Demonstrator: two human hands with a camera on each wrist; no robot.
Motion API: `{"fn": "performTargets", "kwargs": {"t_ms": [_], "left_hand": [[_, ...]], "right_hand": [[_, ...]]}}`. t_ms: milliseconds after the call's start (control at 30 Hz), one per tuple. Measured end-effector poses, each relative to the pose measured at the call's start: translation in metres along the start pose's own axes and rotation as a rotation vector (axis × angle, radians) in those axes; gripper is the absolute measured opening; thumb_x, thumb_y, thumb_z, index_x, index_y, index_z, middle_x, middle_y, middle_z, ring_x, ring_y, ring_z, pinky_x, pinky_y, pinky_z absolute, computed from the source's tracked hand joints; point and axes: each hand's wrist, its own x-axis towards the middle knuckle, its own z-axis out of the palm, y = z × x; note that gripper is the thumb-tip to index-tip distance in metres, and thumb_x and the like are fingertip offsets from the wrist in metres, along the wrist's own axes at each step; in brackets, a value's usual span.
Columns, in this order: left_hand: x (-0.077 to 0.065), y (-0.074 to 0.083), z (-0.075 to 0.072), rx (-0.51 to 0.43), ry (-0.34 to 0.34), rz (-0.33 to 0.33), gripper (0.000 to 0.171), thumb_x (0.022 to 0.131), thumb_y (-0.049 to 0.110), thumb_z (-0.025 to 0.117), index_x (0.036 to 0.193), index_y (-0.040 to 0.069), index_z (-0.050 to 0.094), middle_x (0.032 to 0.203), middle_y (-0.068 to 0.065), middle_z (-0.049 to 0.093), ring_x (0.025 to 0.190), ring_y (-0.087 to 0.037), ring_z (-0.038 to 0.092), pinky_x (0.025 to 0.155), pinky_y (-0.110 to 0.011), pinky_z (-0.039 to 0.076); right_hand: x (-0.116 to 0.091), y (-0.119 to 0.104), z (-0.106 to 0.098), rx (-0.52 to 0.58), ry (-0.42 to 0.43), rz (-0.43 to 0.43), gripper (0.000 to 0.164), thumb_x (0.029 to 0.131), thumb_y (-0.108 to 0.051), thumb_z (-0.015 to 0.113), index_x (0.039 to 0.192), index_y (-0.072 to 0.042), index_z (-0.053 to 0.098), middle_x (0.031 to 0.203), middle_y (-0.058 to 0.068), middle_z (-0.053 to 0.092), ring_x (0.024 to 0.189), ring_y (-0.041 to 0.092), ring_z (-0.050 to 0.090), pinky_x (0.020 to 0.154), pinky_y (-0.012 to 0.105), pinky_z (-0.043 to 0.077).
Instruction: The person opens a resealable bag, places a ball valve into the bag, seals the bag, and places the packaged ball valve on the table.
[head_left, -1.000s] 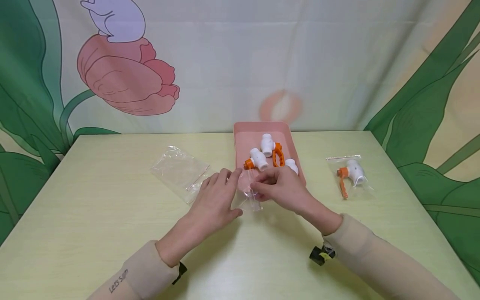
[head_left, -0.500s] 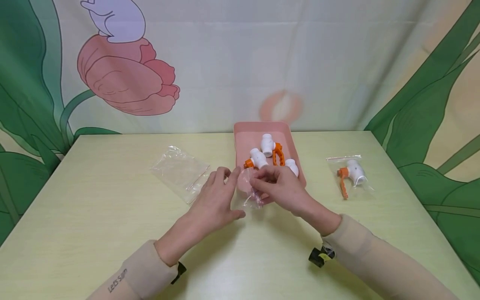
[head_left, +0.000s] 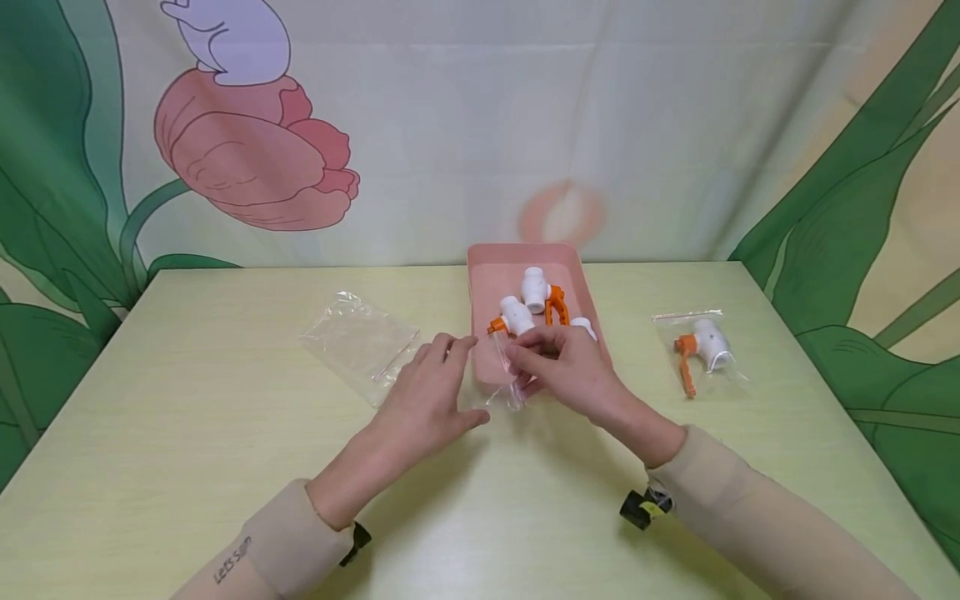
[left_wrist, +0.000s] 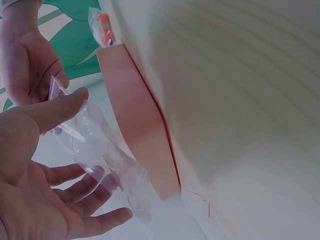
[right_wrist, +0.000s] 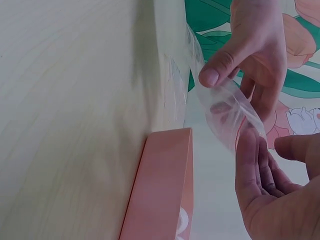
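Note:
A clear zip bag (head_left: pixel 493 375) hangs between my two hands over the front of a pink tray (head_left: pixel 525 257). My right hand (head_left: pixel 573 371) holds the bag's zip edge at its fingertips. On the other side my left hand (head_left: pixel 420 392) has its fingers spread and its thumb (left_wrist: pixel 75 102) lying against the plastic. The left fingers (left_wrist: pixel 92 192) show behind the film in the left wrist view. The bag (right_wrist: pixel 227 112) looks thin and empty in the right wrist view. White valves (head_left: pixel 535 287) with orange handles lie in the tray, one partly hidden by my right hand.
More clear bags (head_left: pixel 360 342) lie flat on the table (head_left: pixel 225 417) left of the tray. At the right, a bagged valve (head_left: pixel 708 343) with an orange handle rests on the table. A printed curtain (head_left: pixel 420 125) hangs behind.
The bag's lower edge has lifted slightly and turned between the hands. My right hand has shifted a little up and right, and the left thumb has risen slightly.

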Motion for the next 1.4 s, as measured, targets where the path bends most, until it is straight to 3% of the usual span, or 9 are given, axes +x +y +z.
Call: {"fn": "performTargets", "kwargs": {"t_ms": [233, 433, 700, 1033, 1400], "left_hand": [[-0.001, -0.005, 0.000, 0.007, 0.010, -0.016, 0.089, 0.077, 0.030, 0.092, 0.146, -0.002, 0.047, 0.130, -0.018, 0.054, 0.115, -0.035, 0.056, 0.095, -0.048, 0.051], [-0.002, -0.004, -0.002, 0.009, 0.006, -0.012, 0.090, 0.077, 0.031, 0.093, 0.147, -0.002, 0.046, 0.128, -0.018, 0.054, 0.113, -0.034, 0.056, 0.094, -0.046, 0.052], [-0.003, -0.003, -0.002, 0.021, -0.006, -0.028, 0.090, 0.077, 0.032, 0.092, 0.147, -0.002, 0.047, 0.129, -0.018, 0.054, 0.112, -0.033, 0.057, 0.091, -0.047, 0.052], [-0.005, -0.002, -0.003, 0.008, -0.013, -0.033, 0.089, 0.078, 0.030, 0.092, 0.148, -0.001, 0.047, 0.128, -0.017, 0.054, 0.113, -0.032, 0.056, 0.091, -0.047, 0.052], [-0.005, 0.000, -0.004, 0.022, 0.004, -0.008, 0.087, 0.077, 0.032, 0.092, 0.145, -0.002, 0.049, 0.125, -0.016, 0.055, 0.111, -0.032, 0.057, 0.090, -0.046, 0.052]], "right_hand": [[0.013, 0.002, -0.010, -0.066, 0.093, -0.009, 0.021, 0.100, -0.012, 0.067, 0.111, 0.005, 0.064, 0.097, 0.020, 0.067, 0.085, 0.037, 0.066, 0.070, 0.033, 0.060], [0.028, 0.010, -0.020, -0.251, 0.153, -0.018, 0.027, 0.094, -0.008, 0.075, 0.114, 0.004, 0.063, 0.103, 0.014, 0.065, 0.091, 0.029, 0.063, 0.077, 0.035, 0.057], [0.050, 0.014, -0.026, -0.438, 0.115, -0.009, 0.035, 0.089, -0.008, 0.078, 0.116, 0.004, 0.059, 0.107, 0.018, 0.064, 0.095, 0.026, 0.060, 0.084, 0.035, 0.052], [0.072, 0.012, -0.016, -0.709, 0.015, 0.030, 0.043, 0.087, -0.018, 0.083, 0.115, 0.003, 0.057, 0.100, 0.015, 0.064, 0.086, 0.026, 0.054, 0.077, 0.035, 0.048], [0.080, 0.020, -0.001, -0.792, 0.019, 0.089, 0.051, 0.087, -0.016, 0.083, 0.120, -0.001, 0.047, 0.103, 0.012, 0.053, 0.091, 0.027, 0.056, 0.078, 0.036, 0.053]]}}
